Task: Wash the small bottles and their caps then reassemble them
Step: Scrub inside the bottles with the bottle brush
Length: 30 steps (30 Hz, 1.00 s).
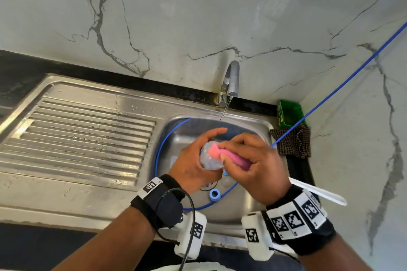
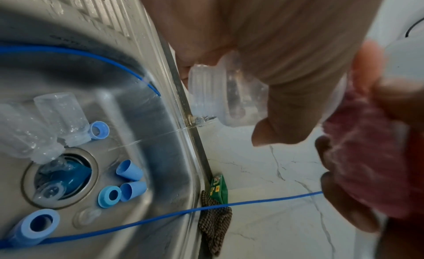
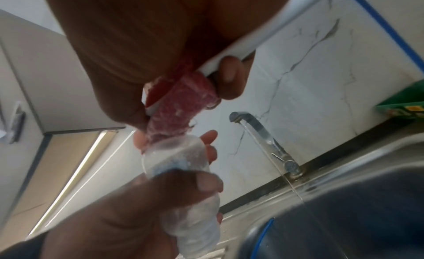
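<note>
Bottles (image 2: 57, 118): three (one in left hand (image 1: 193, 160))

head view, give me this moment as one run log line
left hand: holds clear bottle | right hand: scrubs it with pink sponge brush | tap: running | caps: loose in sink

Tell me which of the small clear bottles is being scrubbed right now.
The bottle gripped in the left hand, under the pink sponge; the others lie loose in the sink.
</note>
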Each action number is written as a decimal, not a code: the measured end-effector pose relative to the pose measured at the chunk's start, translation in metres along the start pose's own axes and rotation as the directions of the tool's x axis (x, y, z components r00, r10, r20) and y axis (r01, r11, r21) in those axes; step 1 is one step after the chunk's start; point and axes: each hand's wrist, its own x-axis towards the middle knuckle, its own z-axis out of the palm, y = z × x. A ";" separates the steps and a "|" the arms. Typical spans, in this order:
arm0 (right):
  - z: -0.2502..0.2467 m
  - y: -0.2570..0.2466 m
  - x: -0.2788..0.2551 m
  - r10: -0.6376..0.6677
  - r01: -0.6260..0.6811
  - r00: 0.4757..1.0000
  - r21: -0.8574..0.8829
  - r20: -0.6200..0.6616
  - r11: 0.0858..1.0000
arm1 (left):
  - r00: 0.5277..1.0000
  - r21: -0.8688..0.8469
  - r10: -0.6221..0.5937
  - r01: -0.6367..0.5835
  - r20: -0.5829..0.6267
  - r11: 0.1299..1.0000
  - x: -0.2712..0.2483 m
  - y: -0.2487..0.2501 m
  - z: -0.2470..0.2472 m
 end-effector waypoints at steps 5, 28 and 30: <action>-0.007 0.003 0.004 0.011 -0.011 1.000 -0.142 0.003 0.990 | 1.000 0.018 -0.004 0.004 0.001 1.000 -0.004 0.000 -0.001; -0.013 0.001 0.003 0.042 -0.044 0.998 -0.040 -0.055 0.998 | 1.000 0.140 -0.016 0.014 0.015 0.990 -0.007 0.017 0.020; -0.010 -0.005 -0.006 -0.071 0.071 0.997 0.004 -0.006 0.997 | 0.998 0.109 0.000 -0.007 0.070 0.994 -0.003 0.023 0.023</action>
